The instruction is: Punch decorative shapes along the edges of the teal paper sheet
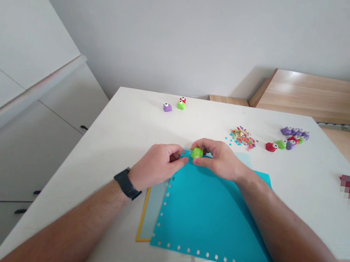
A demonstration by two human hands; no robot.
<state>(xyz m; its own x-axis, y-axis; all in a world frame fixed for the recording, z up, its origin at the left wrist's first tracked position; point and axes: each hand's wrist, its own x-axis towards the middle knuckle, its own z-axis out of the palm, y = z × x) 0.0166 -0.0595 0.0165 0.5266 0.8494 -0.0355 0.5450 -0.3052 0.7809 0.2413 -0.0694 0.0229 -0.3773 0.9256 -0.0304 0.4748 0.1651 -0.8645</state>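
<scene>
Gripping a rounded green punch point(197, 153), right hand point(221, 160) sits at 11 o'clock on star-perforated blue sheet point(208, 216); left hand point(158, 166) pinches its edge.

Green punch point(196, 153): small, rounded, bright; between thumb and fingers of the right hand point(223, 160), at the far edge of the turquoise sheet point(211, 212), near the fingertips of the left hand point(158, 164). Sheet: lies mostly flat, spreading nearer the wearer from both sets of fingers; far left corner pinched by left fingers. Star-shaped cut-outs point(198, 252) line its left edge below those fingers, also its near edge, well apart from them.
</scene>
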